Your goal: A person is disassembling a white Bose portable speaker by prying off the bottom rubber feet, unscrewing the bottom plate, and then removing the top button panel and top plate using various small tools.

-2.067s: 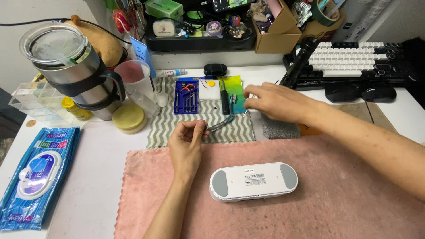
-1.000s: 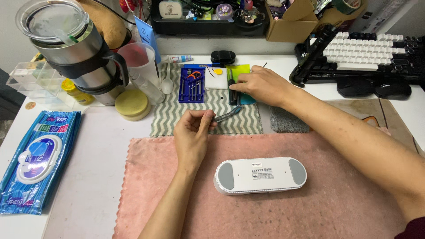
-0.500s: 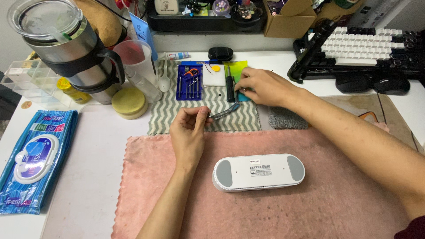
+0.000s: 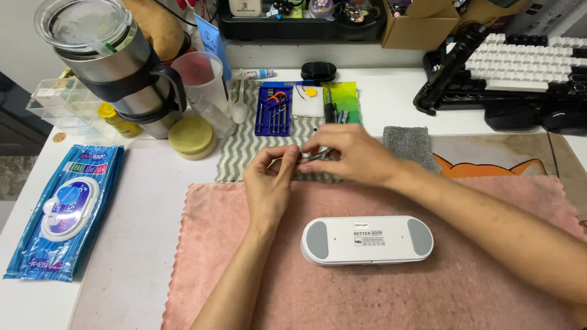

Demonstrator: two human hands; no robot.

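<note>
While two hands, left hand [image 4: 271, 183] and right hand [image 4: 348, 154], pinch one small metal tool [image 4: 317, 155] together, one white speaker [image 4: 367, 239] lies on one pink cloth [image 4: 428, 287] nearby.

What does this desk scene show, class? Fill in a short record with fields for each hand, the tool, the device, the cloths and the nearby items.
left hand: pinches one end of a small grey metal tool
right hand: pinches the tool's other end, fingertips meeting the left hand's
tool: slim, held over the striped cloth
device: white oblong case with grey ends, lying on the pink towel
striped cloth: grey zigzag, behind the towel
bit set: blue tray of small drivers
left of desk: steel tumbler, blue wipes pack
</note>
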